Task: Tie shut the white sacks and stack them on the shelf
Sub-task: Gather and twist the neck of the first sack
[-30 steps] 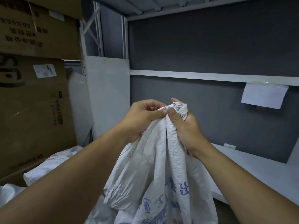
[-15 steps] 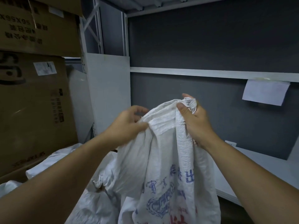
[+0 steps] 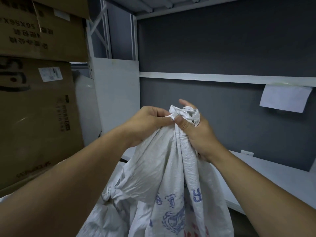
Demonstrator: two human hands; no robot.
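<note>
A white woven sack (image 3: pixel 172 182) with blue and red print hangs in front of me, its mouth bunched at the top. My right hand (image 3: pixel 196 134) grips the gathered neck, thumb pressed against the folds. My left hand (image 3: pixel 147 124) pinches a fold of the mouth right beside the right thumb. Below at the left lies another white sack (image 3: pixel 109 218) with a knotted top. The white shelf board (image 3: pixel 277 175) runs along the right, behind the held sack.
Stacked cardboard boxes (image 3: pixel 34 103) fill the left side. A white upright panel (image 3: pixel 116 93) stands behind my left hand. A paper note (image 3: pixel 284 98) hangs from the white rail on the dark grey back wall.
My left hand, which had moved apart with a fold of the sack mouth, has come back to the right hand. The mouth is bunched together again.
</note>
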